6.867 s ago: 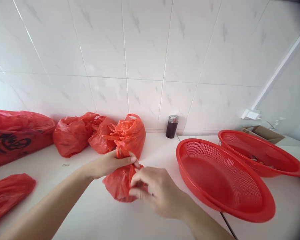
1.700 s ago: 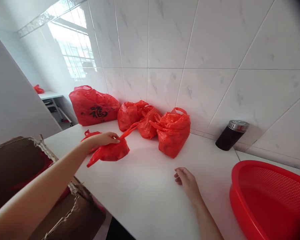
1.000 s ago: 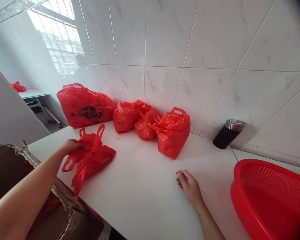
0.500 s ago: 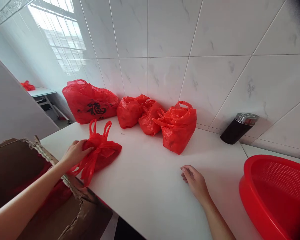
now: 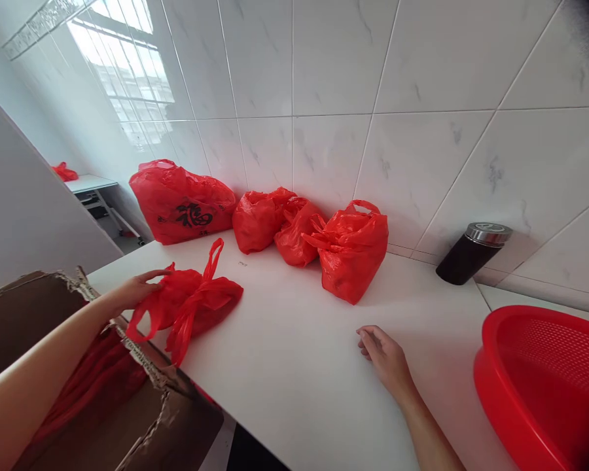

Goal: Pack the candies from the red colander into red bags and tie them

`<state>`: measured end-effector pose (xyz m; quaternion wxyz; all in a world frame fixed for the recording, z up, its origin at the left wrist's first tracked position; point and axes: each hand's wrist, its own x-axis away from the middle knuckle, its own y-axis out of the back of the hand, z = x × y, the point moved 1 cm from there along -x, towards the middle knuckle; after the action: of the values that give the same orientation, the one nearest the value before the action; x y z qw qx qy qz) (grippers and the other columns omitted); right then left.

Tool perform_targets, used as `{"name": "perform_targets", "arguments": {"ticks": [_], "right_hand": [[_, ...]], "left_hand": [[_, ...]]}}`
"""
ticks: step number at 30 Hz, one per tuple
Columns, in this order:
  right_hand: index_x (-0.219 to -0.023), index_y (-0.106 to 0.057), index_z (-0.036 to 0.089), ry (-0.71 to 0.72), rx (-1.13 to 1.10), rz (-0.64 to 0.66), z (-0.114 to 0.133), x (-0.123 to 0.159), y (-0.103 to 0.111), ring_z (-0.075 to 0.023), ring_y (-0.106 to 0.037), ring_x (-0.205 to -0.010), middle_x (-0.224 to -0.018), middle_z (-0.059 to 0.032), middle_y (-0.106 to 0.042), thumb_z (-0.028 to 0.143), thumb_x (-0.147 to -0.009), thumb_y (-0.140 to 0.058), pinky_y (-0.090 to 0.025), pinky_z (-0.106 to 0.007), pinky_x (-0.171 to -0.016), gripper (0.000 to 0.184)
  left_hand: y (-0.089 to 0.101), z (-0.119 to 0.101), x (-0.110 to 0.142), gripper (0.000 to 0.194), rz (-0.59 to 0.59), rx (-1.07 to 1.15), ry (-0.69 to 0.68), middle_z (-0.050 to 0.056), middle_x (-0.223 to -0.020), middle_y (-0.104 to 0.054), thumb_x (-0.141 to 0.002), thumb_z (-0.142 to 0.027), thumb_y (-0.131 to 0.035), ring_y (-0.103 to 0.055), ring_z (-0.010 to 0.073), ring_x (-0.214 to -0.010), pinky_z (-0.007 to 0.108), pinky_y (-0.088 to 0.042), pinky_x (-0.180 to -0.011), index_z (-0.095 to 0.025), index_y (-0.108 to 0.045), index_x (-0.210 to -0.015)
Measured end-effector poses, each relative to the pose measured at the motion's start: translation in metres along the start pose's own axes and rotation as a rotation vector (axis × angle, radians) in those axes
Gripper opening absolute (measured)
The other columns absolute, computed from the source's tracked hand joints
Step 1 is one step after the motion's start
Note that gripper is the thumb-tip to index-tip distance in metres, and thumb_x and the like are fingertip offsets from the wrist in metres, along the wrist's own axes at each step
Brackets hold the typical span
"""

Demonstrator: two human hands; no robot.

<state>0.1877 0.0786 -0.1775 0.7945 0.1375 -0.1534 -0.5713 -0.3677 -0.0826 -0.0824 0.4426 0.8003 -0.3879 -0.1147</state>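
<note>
My left hand point(image 5: 136, 290) rests with fingers stretched out against two small red plastic bags point(image 5: 196, 304) lying at the near left edge of the white counter point(image 5: 294, 366). It touches them but does not grip them. My right hand point(image 5: 385, 356) lies on the counter with its fingers loosely curled and nothing in it. Further back by the tiled wall stands a knotted red bag point(image 5: 351, 252), with two more red bags point(image 5: 275, 219) to its left and a large red bag with black lettering point(image 5: 179, 203) at the far left.
A torn cardboard box point(image 5: 103, 392) with red plastic inside stands below the counter's left edge. A red plastic colander basket point(image 5: 544, 386) sits at the right. A dark canister with a metal lid point(image 5: 471, 254) stands against the wall.
My left hand has let go of the small bags and opened; the bags' handles have dropped toward the counter edge. My right hand has stayed in place.
</note>
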Motion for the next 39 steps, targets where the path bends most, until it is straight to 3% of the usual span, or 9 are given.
{"name": "perform_targets", "arguments": {"ticks": [5, 8, 13, 15, 19, 23, 28, 33, 39], "right_hand": [[-0.092, -0.062, 0.023, -0.003, -0.012, 0.007, -0.003, -0.001, 0.0, -0.0171, -0.061, -0.074, -0.079, -0.0023, -0.063, 0.06, -0.085, -0.048, -0.051, -0.028, -0.07, 0.04], [-0.092, -0.063, 0.022, 0.005, -0.014, 0.003, -0.005, -0.003, 0.0, -0.0178, -0.061, -0.073, -0.079, -0.0027, -0.063, 0.06, -0.085, -0.048, -0.051, -0.029, -0.069, 0.041], [-0.091, -0.063, 0.022, 0.013, -0.008, -0.012, -0.006, -0.003, -0.001, -0.0182, -0.062, -0.072, -0.077, -0.003, -0.063, 0.061, -0.085, -0.048, -0.052, -0.03, -0.069, 0.043], [-0.091, -0.062, 0.022, 0.015, -0.006, -0.007, -0.006, -0.003, -0.001, -0.0176, -0.061, -0.072, -0.077, -0.0026, -0.062, 0.061, -0.085, -0.047, -0.051, -0.029, -0.07, 0.042], [-0.092, -0.061, 0.023, 0.001, -0.009, 0.007, -0.004, -0.001, 0.0, -0.0171, -0.06, -0.074, -0.08, -0.0022, -0.062, 0.06, -0.086, -0.047, -0.051, -0.028, -0.07, 0.04], [-0.091, -0.061, 0.023, 0.002, -0.003, 0.012, -0.004, -0.001, 0.0, -0.0177, -0.06, -0.074, -0.079, -0.002, -0.062, 0.061, -0.086, -0.046, -0.05, -0.029, -0.07, 0.041], [-0.091, -0.061, 0.022, 0.0, 0.0, 0.0, -0.005, -0.002, -0.001, -0.0181, -0.061, -0.074, -0.079, -0.0025, -0.062, 0.063, -0.085, -0.046, -0.051, -0.029, -0.071, 0.044], [-0.09, -0.061, 0.023, 0.013, 0.005, 0.004, -0.002, -0.001, -0.001, -0.0182, -0.061, -0.072, -0.078, -0.0024, -0.063, 0.063, -0.085, -0.046, -0.051, -0.03, -0.07, 0.044], [-0.09, -0.062, 0.023, 0.016, 0.003, -0.002, -0.003, -0.001, -0.001, -0.0188, -0.061, -0.072, -0.077, -0.0029, -0.063, 0.062, -0.084, -0.048, -0.051, -0.03, -0.069, 0.042]], "left_hand": [[0.01, 0.011, 0.001, 0.059, 0.107, -0.109, -0.145, 0.005, -0.093, -0.071, -0.067, -0.036, -0.047, -0.066, 0.0188, -0.078, 0.031, -0.053, -0.075, -0.021, -0.06, -0.123], [0.008, 0.009, 0.005, 0.06, 0.035, -0.249, -0.295, 0.006, -0.101, -0.065, -0.063, -0.036, -0.056, -0.062, 0.0222, -0.086, 0.037, -0.046, -0.092, -0.024, -0.063, -0.122], [0.014, -0.007, 0.005, 0.031, -0.154, -0.398, -0.424, 0.008, -0.129, -0.054, -0.073, -0.036, -0.053, -0.047, 0.0265, -0.12, 0.039, -0.028, -0.109, -0.025, -0.07, -0.096], [0.024, -0.014, 0.002, 0.033, -0.232, -0.415, -0.395, 0.01, -0.13, -0.055, -0.08, -0.037, -0.045, -0.05, 0.0249, -0.118, 0.037, -0.033, -0.106, -0.022, -0.065, -0.1], [0.038, -0.023, -0.002, 0.042, -0.337, -0.438, -0.255, 0.009, -0.098, -0.067, -0.088, -0.047, -0.033, -0.061, 0.0245, -0.085, 0.037, -0.046, -0.082, -0.02, -0.056, -0.111], [0.02, -0.026, -0.002, 0.046, -0.376, -0.453, -0.243, 0.011, -0.109, -0.065, -0.09, -0.051, -0.032, -0.06, 0.0262, -0.095, 0.036, -0.043, -0.082, -0.019, -0.052, -0.116], [-0.021, -0.017, -0.007, 0.053, -0.207, -0.435, -0.224, 0.011, -0.107, -0.068, -0.084, -0.055, -0.046, -0.063, 0.0249, -0.095, 0.032, -0.045, -0.084, -0.017, -0.053, -0.12], [-0.031, -0.006, -0.017, 0.078, -0.143, -0.428, -0.039, 0.02, -0.114, -0.064, -0.08, -0.066, -0.05, -0.063, 0.0321, -0.101, 0.043, -0.048, -0.083, -0.009, -0.044, -0.133], [-0.022, 0.002, -0.02, 0.041, -0.076, -0.425, 0.064, 0.009, -0.114, -0.062, -0.09, -0.041, -0.056, -0.063, 0.0215, -0.095, 0.043, -0.052, -0.083, -0.016, -0.054, -0.124]]}}
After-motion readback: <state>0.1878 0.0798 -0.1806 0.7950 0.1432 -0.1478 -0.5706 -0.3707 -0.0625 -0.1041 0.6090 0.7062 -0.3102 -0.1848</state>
